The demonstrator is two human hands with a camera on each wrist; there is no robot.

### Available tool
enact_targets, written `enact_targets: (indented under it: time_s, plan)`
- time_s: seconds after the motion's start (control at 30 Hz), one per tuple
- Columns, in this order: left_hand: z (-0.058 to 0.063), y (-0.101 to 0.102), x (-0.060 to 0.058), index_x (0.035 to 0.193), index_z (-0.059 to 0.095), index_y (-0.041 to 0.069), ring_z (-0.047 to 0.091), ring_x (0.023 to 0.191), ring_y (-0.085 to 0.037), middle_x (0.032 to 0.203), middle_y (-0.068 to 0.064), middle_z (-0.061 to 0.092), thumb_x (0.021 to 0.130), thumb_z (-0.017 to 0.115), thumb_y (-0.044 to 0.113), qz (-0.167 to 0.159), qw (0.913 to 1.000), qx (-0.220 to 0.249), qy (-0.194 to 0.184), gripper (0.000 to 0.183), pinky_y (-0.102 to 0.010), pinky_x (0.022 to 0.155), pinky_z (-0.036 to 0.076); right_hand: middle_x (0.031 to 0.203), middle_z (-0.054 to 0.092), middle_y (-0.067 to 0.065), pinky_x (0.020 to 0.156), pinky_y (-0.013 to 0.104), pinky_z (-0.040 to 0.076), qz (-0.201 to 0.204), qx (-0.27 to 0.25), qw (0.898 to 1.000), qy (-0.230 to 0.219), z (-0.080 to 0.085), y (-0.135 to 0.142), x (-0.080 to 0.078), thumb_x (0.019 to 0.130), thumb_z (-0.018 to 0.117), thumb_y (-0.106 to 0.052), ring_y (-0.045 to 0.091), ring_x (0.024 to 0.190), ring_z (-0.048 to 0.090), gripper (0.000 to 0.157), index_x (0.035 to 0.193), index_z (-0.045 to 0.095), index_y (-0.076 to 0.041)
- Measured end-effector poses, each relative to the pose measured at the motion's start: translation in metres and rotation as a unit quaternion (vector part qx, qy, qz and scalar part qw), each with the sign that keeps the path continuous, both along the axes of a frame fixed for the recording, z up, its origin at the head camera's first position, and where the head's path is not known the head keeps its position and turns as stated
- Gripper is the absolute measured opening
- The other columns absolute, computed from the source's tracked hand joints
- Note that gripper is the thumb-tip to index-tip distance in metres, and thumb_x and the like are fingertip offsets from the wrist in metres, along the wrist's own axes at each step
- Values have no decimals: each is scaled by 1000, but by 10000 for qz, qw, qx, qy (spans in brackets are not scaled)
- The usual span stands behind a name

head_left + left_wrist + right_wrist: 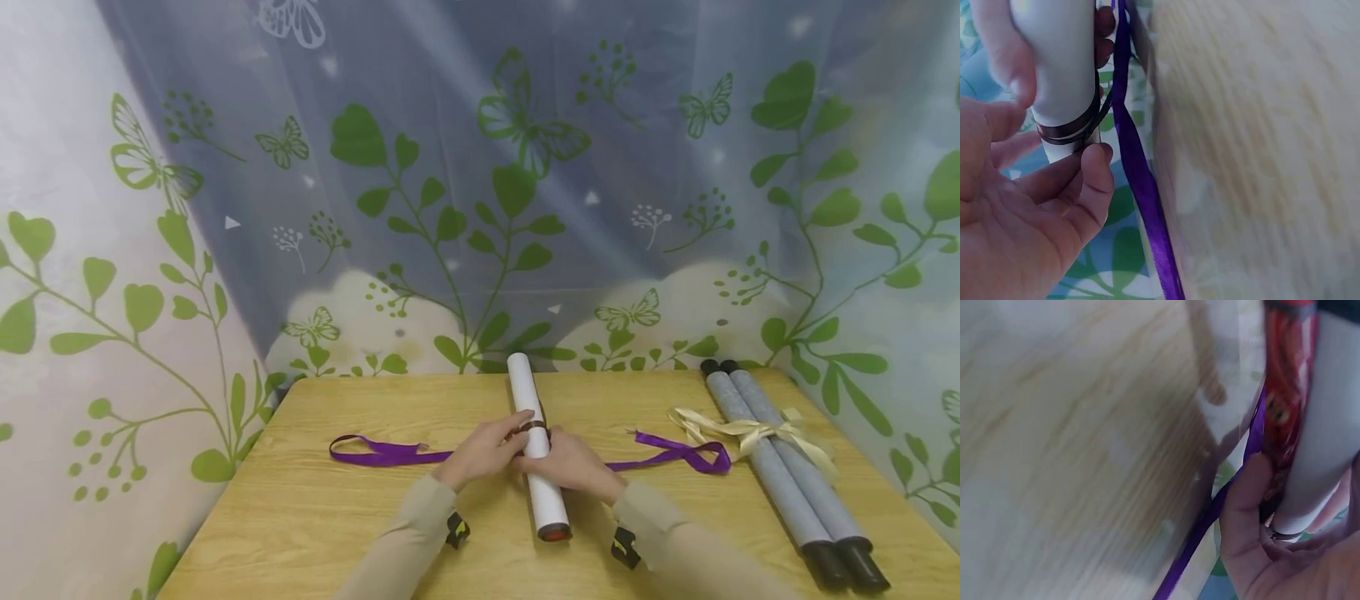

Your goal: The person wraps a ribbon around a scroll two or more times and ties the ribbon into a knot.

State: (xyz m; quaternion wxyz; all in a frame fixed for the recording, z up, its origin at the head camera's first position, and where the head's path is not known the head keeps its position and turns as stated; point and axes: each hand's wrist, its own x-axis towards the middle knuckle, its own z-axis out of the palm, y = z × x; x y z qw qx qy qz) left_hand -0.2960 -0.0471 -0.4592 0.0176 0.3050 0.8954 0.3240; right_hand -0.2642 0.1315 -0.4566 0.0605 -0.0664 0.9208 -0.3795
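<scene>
A white rolled-up scroll with a dark end stands lengthwise in front of me, held in both hands over the middle of a purple ribbon. My left hand holds it from the left, its bent fingers at a dark cord wound round the roll. From the right, my right hand grips the roll, thumb on the near side. In the right wrist view, a glossy red patterned strip runs along the scroll's side. The right hand's far fingers are hidden behind the roll.
Two grey scrolls with black ends lie side by side at the right of the wooden table, tied with a cream ribbon. A leaf-and-butterfly patterned curtain hangs behind the table and along both sides.
</scene>
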Motion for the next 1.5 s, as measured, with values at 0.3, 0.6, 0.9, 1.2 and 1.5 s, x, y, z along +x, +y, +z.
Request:
enact_targets:
  time_s: [0.3,0.6,0.9,1.2,1.5]
  plan:
    - [-8,-3,-3,148,42,13,66,96,-16,119,-10,67,100,55,39,-192,9984,168,-514,56,-25,76,52,90,61,13,56,30,48,82,280,9996,-47,-3,-6,3,74,74,-53,19,70,60,82,119,50,11]
    - [-9,-3,-6,153,31,11,63,112,-24,129,-17,62,101,48,44,-213,9969,-543,-529,64,-36,94,50,88,61,12,56,31,48,168,404,9990,-75,-9,-6,0,73,75,-54,19,69,61,83,120,51,10]
    - [-8,-1,-8,156,27,13,43,138,-35,149,-17,45,104,41,42,-127,9930,-1029,-575,60,-58,111,33,100,65,18,68,35,52,347,807,9961,-104,-8,-5,-6,77,70,-57,20,79,62,96,133,43,16]
    - [-9,-5,-9,157,24,15,38,140,-38,151,-18,42,105,38,40,-125,9889,-1285,-730,59,-63,110,29,118,62,25,85,44,53,640,390,9968,-277,-13,5,-10,80,67,-63,28,100,64,102,140,38,14]
    - [-8,-23,-13,124,60,0,55,115,-32,120,-15,59,95,61,19,-133,9887,-1490,-70,34,-44,98,46,101,64,11,76,40,54,1284,583,9894,333,-14,42,-24,98,58,-17,26,84,61,21,110,62,0]
